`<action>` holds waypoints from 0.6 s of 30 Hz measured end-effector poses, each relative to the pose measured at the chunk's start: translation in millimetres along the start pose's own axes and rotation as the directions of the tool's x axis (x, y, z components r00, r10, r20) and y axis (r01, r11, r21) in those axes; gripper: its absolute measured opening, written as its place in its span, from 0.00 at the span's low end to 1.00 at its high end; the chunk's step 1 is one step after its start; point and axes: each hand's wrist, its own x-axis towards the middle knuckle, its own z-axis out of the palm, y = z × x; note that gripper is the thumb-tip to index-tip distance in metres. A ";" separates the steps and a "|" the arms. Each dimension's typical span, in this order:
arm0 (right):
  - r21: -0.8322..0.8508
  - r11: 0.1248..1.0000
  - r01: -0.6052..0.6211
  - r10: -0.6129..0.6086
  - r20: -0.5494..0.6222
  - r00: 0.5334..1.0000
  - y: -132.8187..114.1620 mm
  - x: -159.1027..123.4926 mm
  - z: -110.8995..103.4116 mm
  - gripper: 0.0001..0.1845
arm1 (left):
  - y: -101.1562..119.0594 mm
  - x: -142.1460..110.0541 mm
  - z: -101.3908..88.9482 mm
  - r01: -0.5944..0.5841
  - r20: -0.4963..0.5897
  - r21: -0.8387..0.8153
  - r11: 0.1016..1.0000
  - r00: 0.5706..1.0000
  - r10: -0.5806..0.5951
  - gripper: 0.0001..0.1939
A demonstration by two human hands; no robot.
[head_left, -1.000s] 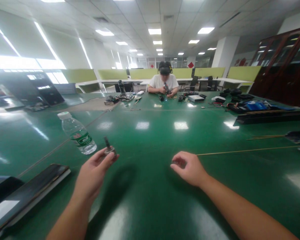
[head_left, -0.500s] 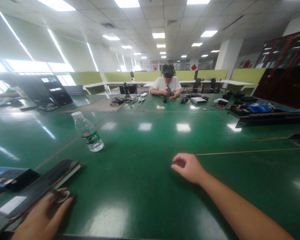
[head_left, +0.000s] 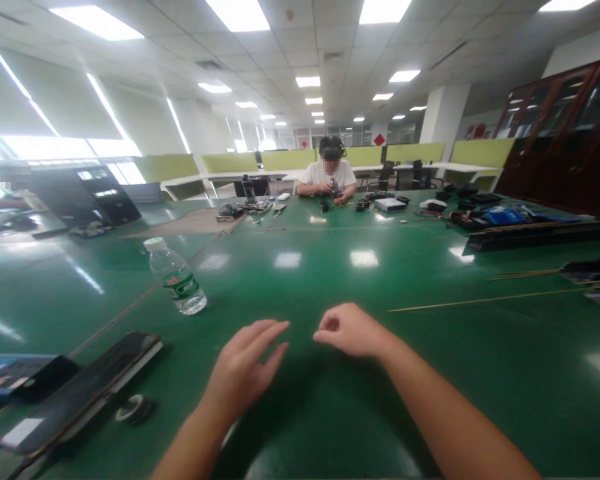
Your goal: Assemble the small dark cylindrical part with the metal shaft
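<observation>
My left hand is over the middle of the table, thumb and fingers apart, with nothing seen between them. Facing it a short gap away, my right hand is closed in a pinch, thumb tip against the curled fingers. Whatever the pinch holds is too small or hidden to make out. A small dark ring with a pale rim, like a roll of tape, lies at the left beside a phone-like flat dark slab. The hands and the ring are apart.
A clear water bottle stands on the green table at left. Beyond the slab lies a blue-and-black case. Thin brass-coloured rods stretch across the right. A person sits opposite, among electronic parts and tools.
My left hand has let go of the pale-rimmed ring and moved right, opening toward my right hand. My right hand has shifted slightly left, still pinched; the dark bit earlier at its fingertips is not visible.
</observation>
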 end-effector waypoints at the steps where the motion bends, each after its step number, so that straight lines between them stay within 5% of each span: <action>1: 0.063 0.998 0.008 -0.008 0.012 1.000 3.9 1.9 4.5 0.11 | 6.1 10.2 12.3 -0.029 0.058 -0.036 0.999 0.998 0.031 0.20; 7: 0.424 0.902 -0.078 0.020 0.140 0.990 36.5 1.3 16.9 0.13 | 29.1 23.8 52.9 -0.076 0.211 -0.209 0.975 0.970 0.121 0.11; 14: 0.441 0.893 -0.089 0.013 0.173 0.985 39.9 0.8 23.0 0.17 | 34.6 18.0 47.3 0.030 0.262 -0.172 0.985 0.965 0.016 0.07; 18: 0.370 0.925 -0.084 0.021 0.170 0.985 43.4 2.0 19.7 0.19 | 13.9 2.0 26.2 0.134 0.135 -0.092 0.987 0.983 -0.121 0.07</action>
